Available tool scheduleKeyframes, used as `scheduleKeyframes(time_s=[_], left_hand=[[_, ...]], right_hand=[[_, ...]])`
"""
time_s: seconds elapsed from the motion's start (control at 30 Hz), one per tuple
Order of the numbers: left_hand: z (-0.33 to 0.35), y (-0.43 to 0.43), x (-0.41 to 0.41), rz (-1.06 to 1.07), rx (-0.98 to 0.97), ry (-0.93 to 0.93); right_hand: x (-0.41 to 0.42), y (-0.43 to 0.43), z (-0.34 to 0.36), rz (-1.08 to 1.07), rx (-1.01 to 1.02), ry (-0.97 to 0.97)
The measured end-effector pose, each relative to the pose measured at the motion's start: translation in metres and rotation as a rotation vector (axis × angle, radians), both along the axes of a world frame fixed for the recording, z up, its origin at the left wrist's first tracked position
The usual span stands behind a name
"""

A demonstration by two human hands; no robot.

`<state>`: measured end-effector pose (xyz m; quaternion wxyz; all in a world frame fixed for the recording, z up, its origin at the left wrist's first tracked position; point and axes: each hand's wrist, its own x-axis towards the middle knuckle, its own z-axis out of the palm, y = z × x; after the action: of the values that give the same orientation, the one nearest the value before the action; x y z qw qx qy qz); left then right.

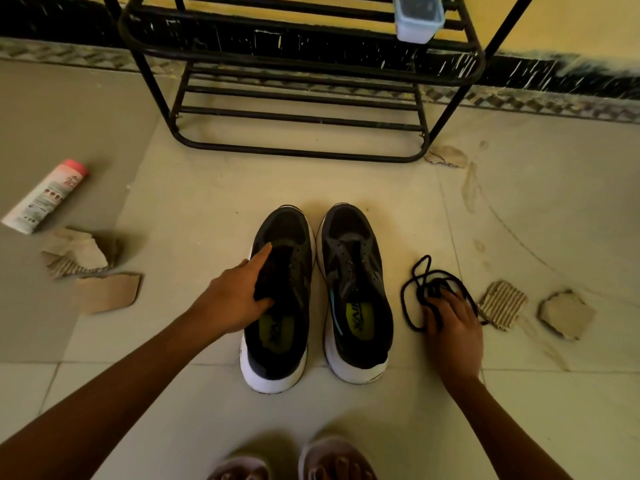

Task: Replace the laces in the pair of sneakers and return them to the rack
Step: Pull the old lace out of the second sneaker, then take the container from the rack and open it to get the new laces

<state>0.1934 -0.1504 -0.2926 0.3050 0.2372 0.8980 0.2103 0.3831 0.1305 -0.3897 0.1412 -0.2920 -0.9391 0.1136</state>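
Head view: on a tiled floor [194, 188], I reach for a pair of dark, white-soled sneakers. They stand side by side, heels toward me and toes toward the black metal rack [298, 152] just beyond.

My left hand [235, 299] holds the left sneaker [291, 230]. The thumb is tucked into its mouth, the fingers lie over the outer side, and the index finger is laid straight along the eyelets. I judge that this hold steadies the shoe and keeps the tongue in place so the eyelets are ready for threading. The right sneaker [353, 278] stands untouched just beside it, its eyelets bare as far as can be seen.

My right hand [453, 327] is down on a loose black lace [431, 289] heaped on the tile to the right of the pair. The fingers are bent over the coil, but I cannot tell whether they have pinched it or only rest on it. The lace lies on the side of the hand likely to feed it, near the shoes but apart from them.

Neither shoe shows a threaded lace, so the relacing looks barely begun and the return to the rack is far off.

A white tube [45, 197] with a pink cap lies well to the left. Cardboard scraps [107, 292] lie on both sides, a clear plastic box [417, 19] sits on an upper rack shelf, and my sandalled feet [332, 459] show at the bottom edge.
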Motion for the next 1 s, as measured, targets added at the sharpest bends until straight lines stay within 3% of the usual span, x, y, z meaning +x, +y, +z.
scheduleKeyframes(time_s=[0.1, 0.2, 0.33, 0.4, 0.53, 1.0], left_hand=[[0.002, 0.004, -0.002, 0.015, 0.005, 0.004], [0.004, 0.007, -0.001, 0.022, 0.005, -0.009], [0.005, 0.008, -0.002, 0.043, 0.010, -0.019], [0.007, 0.008, -0.002, 0.051, 0.019, -0.021], [0.009, 0.007, -0.001, 0.084, 0.053, -0.005], [0.018, 0.010, -0.008, 0.042, 0.005, 0.023]], right_hand=[[0.002, -0.004, 0.011, -0.091, 0.075, -0.030], [-0.008, -0.017, 0.029, -0.184, 0.011, 0.086], [-0.028, -0.039, 0.054, 0.047, -0.294, 0.295], [-0.040, -0.050, 0.065, 0.155, -0.424, 0.191], [-0.055, -0.062, 0.062, 0.158, -0.430, -0.005], [-0.067, -0.062, 0.078, 0.143, -0.426, -0.038]])
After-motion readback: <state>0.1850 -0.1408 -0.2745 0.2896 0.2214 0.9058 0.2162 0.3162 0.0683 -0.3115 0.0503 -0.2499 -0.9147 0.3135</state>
